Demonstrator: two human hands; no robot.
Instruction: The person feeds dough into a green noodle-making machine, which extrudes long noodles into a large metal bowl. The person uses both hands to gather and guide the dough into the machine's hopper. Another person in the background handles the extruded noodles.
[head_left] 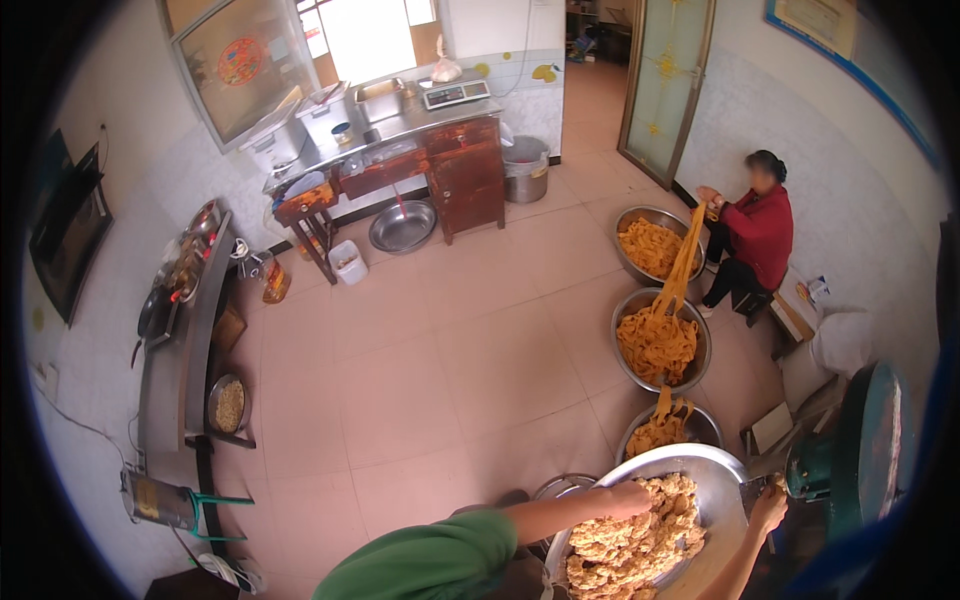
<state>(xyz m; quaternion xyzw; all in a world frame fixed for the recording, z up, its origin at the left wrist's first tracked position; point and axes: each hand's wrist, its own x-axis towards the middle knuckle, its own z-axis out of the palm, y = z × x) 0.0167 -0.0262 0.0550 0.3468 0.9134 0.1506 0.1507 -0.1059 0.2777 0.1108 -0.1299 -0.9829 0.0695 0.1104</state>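
My left hand (628,498) reaches in under a green sleeve and is closed on crumbly tan dough (645,548), its fingertips partly hidden in it. The dough fills much of a wide metal basin (728,490) right in front of me. Past the basin's right rim, my right hand (768,508) is curled at the metal mouth of a green machine (808,466). What its fingers hold is too small to make out. Long flat orange-yellow strips of dough (660,435) lie in a metal bowl just beyond the basin and run on into a second bowl (613,345).
A seated person in red (762,235) lifts long strips from the second bowl beside a third bowl (622,250). A metal-topped table (465,185) with tubs and a scale stands at the back. Along the left wall runs a shelf (205,330) with pans. A glass door (665,90) stands ajar.
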